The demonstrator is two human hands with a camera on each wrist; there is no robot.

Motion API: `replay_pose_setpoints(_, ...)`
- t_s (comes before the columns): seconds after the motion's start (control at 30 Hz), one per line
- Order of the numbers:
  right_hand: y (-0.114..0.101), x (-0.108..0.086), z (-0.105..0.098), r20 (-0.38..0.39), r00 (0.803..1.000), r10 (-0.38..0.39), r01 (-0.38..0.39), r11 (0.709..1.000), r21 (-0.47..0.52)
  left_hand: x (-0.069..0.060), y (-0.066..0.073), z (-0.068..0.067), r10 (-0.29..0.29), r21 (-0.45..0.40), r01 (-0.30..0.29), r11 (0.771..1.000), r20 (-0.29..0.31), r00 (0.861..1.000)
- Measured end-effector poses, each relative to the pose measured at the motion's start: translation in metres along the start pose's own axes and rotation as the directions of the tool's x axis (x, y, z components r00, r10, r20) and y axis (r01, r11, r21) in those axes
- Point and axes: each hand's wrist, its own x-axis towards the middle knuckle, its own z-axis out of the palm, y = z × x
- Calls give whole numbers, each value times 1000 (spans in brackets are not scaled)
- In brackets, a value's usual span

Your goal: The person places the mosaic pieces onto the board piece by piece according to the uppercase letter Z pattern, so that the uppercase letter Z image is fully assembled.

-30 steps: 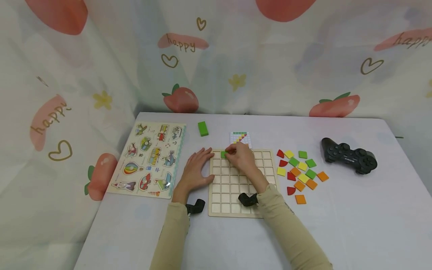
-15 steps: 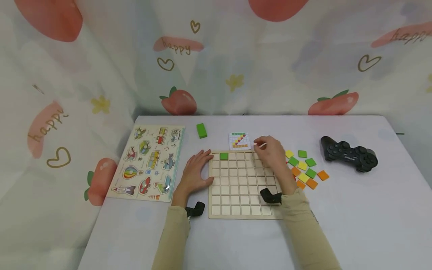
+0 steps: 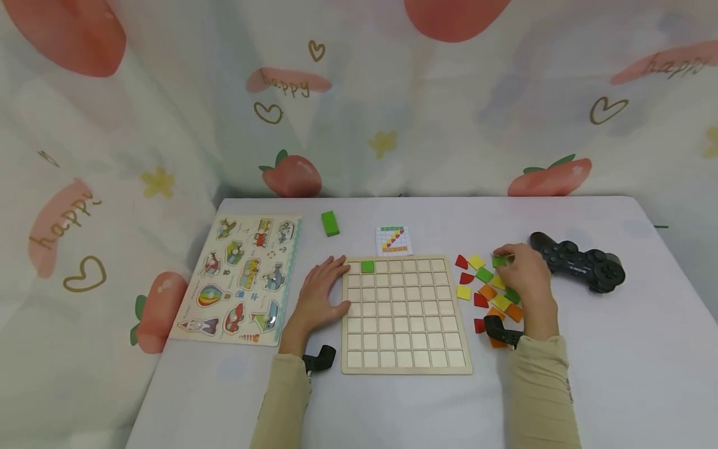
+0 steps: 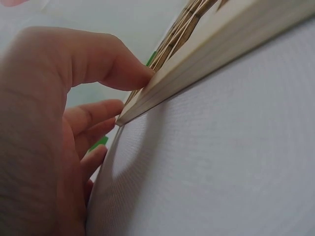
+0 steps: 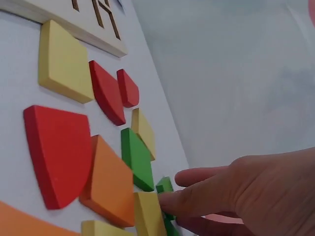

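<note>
On the white desk are laid a picture board, a green block, a gridded wooden board, a pattern card, scattered coloured tiles and a black game controller

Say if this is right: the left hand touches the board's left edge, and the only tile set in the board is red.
The color is wrong: the only tile set in the board is green, as the head view shows. The left hand does touch the board's left edge.
</note>
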Motion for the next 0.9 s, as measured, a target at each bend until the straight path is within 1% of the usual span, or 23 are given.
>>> replay_pose_setpoints(0.17,1,-2,1,-56,998,35,-31,997,66,0,0,-1,-20,16,20,1000,25,999)
replay_pose_setpoints(0.27,2,-2,1,-73,997,24,-18,997,81,0,1,-1,-21,14,21,1000,23,1000)
replay_pose_setpoints(0.4,-2,0,4,-87,996,-13,24,991,130,-1,2,-1,-19,1,19,1000,12,1000)
replay_pose_setpoints(0.47,-7,0,6,-103,993,-58,75,983,168,0,2,-1,-15,6,15,1000,7,1000)
replay_pose_setpoints(0.5,-12,1,8,-121,988,-92,114,975,189,0,2,-2,-14,9,14,1000,5,1000)
replay_pose_setpoints(0.57,-24,1,17,-145,974,-172,201,954,222,0,2,-2,-14,14,14,1000,5,1000)
replay_pose_setpoints(0.63,-40,2,29,-165,948,-272,307,918,251,1,3,-3,-15,18,15,1000,7,1000)
replay_pose_setpoints(0.67,-49,1,37,-167,933,-317,353,896,270,1,3,-3,-17,17,17,1000,10,1000)
replay_pose_setpoints(0.73,-68,0,52,-153,905,-398,426,853,300,1,3,-3,-14,17,14,1000,10,1000)
replay_pose_setpoints(0.8,-85,-2,67,-125,879,-460,473,814,337,1,3,-2,-14,18,14,1000,6,1000)
replay_pose_setpoints(0.87,-100,-3,81,-84,868,-489,483,794,368,1,3,-1,-10,14,10,1000,1,1000)
replay_pose_setpoints(0.9,-105,-3,88,-63,867,-494,479,793,376,2,3,0,-9,12,9,1000,1,1000)
